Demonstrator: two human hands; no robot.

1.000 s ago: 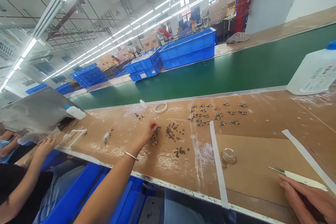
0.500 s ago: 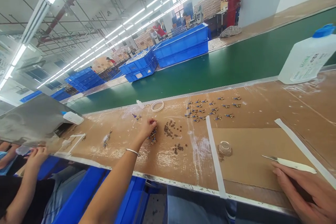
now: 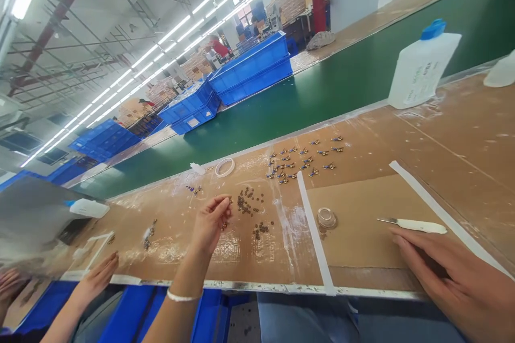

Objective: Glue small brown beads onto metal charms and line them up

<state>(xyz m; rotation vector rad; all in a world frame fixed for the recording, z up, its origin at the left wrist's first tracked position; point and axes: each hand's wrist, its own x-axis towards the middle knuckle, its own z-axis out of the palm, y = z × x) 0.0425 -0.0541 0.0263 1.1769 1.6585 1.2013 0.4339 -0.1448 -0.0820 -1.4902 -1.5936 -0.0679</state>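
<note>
My left hand [image 3: 211, 220] is closed in a pinch above the table, with a small gold-coloured metal piece [image 3: 230, 201] just showing at the fingertips. Below the fingers lie more small blue-and-gold pieces [image 3: 224, 226], partly hidden by the hand. To its right are scattered small dark round discs [image 3: 246, 204] and a second cluster of discs [image 3: 260, 230]. My right hand [image 3: 446, 273] has its fingertips pressed together at the front of the white handle of a thin-bladed knife [image 3: 420, 225]. The blade points left over the cardboard sheet [image 3: 362, 246].
Rows of blue-and-gold pieces [image 3: 308, 159] lie beyond the cardboard. A small clear cup [image 3: 326, 218], a tape roll [image 3: 225, 168] and a white bottle with blue cap [image 3: 422, 67] stand around. A green conveyor belt [image 3: 261, 118] runs behind. A co-worker's hand [image 3: 100, 276] is at left.
My left hand has lifted from the pile and turned, a small piece now at its fingertips. The whole view has shifted. The co-worker's arm has moved. My right hand stays by the knife.
</note>
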